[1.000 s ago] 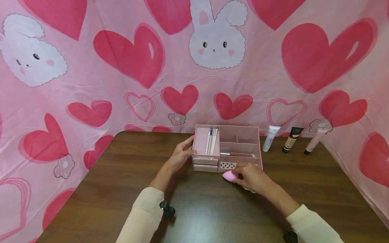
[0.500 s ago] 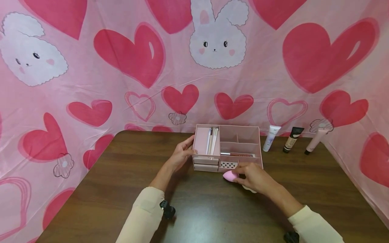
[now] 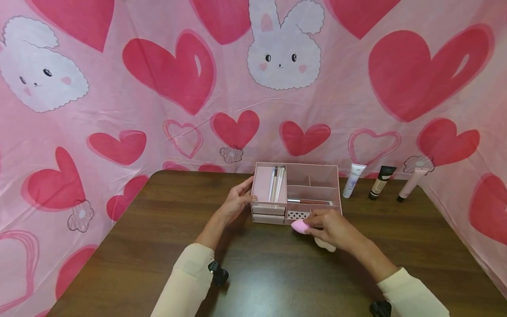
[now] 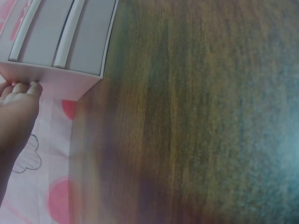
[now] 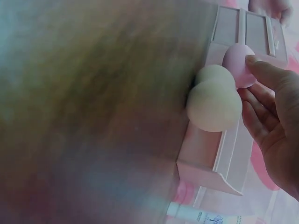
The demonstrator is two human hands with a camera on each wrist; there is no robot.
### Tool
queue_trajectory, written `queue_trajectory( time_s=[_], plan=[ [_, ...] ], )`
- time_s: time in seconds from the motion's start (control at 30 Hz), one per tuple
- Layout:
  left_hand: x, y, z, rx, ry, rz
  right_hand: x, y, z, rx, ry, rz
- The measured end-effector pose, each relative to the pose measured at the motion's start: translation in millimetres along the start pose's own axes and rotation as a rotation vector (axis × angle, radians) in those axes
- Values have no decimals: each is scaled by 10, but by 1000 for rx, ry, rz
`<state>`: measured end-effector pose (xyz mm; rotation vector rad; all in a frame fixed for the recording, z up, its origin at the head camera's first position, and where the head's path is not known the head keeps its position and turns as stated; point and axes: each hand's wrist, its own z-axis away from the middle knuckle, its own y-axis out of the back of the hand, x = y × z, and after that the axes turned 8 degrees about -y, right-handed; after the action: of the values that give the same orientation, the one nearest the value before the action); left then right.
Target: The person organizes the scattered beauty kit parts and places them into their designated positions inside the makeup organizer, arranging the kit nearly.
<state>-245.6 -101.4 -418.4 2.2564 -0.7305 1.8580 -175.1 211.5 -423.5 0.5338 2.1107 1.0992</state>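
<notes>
A pink makeup organizer (image 3: 313, 176) stands near the back of the table, with brushes (image 3: 277, 182) in its left part and a slim brown tube (image 3: 310, 202) in a middle slot. My left hand (image 3: 236, 200) rests against its left wall, fingers along the side. My right hand (image 3: 330, 226) pinches a pink makeup sponge (image 3: 300, 226) between thumb and fingers, just in front of the polka-dot item (image 3: 298, 215) in the front slot. Below that hand is a cream, gourd-shaped makeup sponge (image 5: 215, 105), partly hidden in the head view.
To the organizer's right stand a white tube (image 3: 353, 181), a black-capped beige tube (image 3: 382, 182) and a pink tube (image 3: 412, 185). Two small drawers (image 3: 268, 214) face the front. A pink heart-and-bunny cloth (image 3: 237, 88) hangs behind the wooden table (image 3: 158, 246).
The right hand has lifted the pink sponge slightly toward the organizer's front slot, and more of the cream sponge shows beneath it. My left hand stays in place.
</notes>
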Motion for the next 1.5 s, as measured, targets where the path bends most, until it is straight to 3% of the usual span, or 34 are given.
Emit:
queue_trajectory(
  time_s=[0.17,0.5,0.93,1.5],
  plan=[
    [3,-12,-5,5,-10,-1,30,60,-52,29,14,-16],
    [-11,15,-9,0,-9,-14,67,142,-186,22,-65,-5],
    [-18,12,-7,-1,-19,-22,201,78,-292,22,-75,-71],
    [1,-2,6,0,-11,-19,288,-54,-313,-39,-115,12]
  ],
)
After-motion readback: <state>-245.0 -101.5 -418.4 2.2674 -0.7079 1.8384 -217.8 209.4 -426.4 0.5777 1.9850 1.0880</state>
